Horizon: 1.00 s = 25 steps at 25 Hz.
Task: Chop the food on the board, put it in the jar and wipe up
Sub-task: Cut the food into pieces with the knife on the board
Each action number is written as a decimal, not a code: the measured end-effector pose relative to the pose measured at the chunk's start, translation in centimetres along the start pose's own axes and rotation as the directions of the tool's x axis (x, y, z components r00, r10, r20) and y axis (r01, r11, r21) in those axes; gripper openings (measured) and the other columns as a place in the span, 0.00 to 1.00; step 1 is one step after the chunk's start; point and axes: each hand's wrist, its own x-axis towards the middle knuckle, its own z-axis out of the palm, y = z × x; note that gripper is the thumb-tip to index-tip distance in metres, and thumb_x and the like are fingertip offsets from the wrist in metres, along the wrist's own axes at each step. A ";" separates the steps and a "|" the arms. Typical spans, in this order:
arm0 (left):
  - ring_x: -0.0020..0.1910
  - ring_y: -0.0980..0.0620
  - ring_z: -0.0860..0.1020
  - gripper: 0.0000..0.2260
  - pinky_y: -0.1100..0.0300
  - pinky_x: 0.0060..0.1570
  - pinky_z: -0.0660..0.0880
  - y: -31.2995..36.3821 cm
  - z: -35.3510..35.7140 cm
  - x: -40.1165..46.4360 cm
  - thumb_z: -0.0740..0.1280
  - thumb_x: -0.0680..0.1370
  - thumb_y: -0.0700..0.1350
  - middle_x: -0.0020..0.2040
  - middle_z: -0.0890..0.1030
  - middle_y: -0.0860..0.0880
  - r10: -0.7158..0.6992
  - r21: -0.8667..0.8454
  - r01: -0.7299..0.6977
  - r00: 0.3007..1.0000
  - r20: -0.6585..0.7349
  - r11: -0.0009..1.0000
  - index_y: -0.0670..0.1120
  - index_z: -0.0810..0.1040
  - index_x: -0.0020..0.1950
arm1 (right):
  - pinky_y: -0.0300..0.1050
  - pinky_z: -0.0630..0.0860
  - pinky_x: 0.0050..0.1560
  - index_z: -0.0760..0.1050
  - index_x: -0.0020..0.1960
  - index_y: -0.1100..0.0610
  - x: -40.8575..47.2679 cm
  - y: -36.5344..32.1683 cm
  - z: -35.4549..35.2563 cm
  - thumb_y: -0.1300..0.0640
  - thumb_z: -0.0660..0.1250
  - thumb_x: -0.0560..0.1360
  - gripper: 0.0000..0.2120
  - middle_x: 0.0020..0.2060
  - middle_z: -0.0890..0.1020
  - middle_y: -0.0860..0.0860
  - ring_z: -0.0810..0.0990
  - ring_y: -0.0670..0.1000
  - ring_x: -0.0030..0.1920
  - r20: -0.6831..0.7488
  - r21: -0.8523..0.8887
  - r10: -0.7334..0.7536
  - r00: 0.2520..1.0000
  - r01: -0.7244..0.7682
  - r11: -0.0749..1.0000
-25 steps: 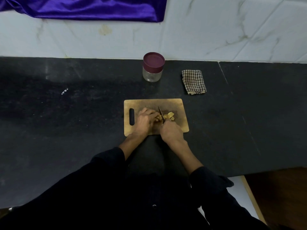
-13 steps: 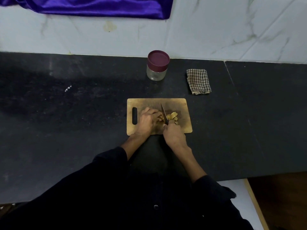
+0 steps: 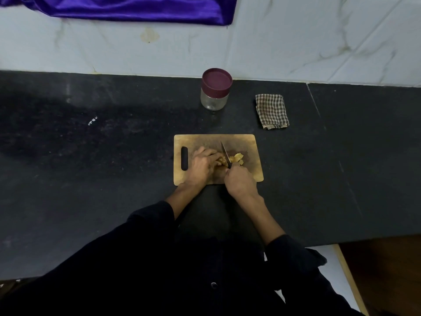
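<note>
On board [image 3: 250,142], right hand [image 3: 239,183] grips knife [image 3: 225,153].

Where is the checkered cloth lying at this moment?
In the head view, the checkered cloth lies folded on the black counter, to the right of the jar and beyond the far right corner of the cutting board, touching neither.

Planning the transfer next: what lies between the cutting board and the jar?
Nothing: in the head view only bare black counter separates the cutting board from the lidded jar. The checked cloth lies off to the right.
</note>
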 end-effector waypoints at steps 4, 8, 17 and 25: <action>0.49 0.42 0.75 0.11 0.50 0.51 0.71 0.0 0.2 0.1 0.69 0.74 0.36 0.54 0.81 0.41 -0.010 0.022 0.010 1.000 -0.010 1.000 0.38 0.81 0.56 | 0.47 0.72 0.44 0.73 0.61 0.60 0.4 0.0 -0.2 0.53 0.58 0.83 0.13 0.52 0.80 0.56 0.79 0.54 0.50 0.042 0.008 0.011 0.999 -0.012 1.000; 0.46 0.41 0.76 0.11 0.51 0.47 0.72 -0.1 0.2 0.0 0.70 0.72 0.38 0.51 0.82 0.42 0.022 0.042 -0.021 0.999 -0.034 0.999 0.38 0.82 0.54 | 0.45 0.70 0.43 0.74 0.60 0.59 0.9 -0.3 -0.5 0.54 0.59 0.82 0.11 0.50 0.79 0.54 0.75 0.51 0.45 0.065 -0.001 0.019 0.998 -0.019 1.000; 0.48 0.41 0.76 0.16 0.49 0.48 0.73 -0.4 0.3 -0.1 0.73 0.70 0.40 0.52 0.81 0.41 0.012 0.030 -0.012 1.000 -0.008 0.999 0.39 0.81 0.56 | 0.49 0.74 0.46 0.73 0.60 0.59 1.1 0.4 0.0 0.52 0.57 0.83 0.13 0.52 0.79 0.56 0.78 0.53 0.48 0.062 0.034 0.037 0.997 -0.039 0.999; 0.46 0.41 0.77 0.15 0.49 0.46 0.76 -0.5 0.5 -0.1 0.74 0.69 0.36 0.51 0.81 0.41 0.036 0.036 -0.035 0.999 -0.032 0.999 0.38 0.82 0.55 | 0.48 0.73 0.45 0.72 0.60 0.59 0.4 0.4 0.1 0.53 0.57 0.83 0.12 0.52 0.79 0.56 0.78 0.52 0.48 0.024 0.081 -0.012 1.000 0.010 0.997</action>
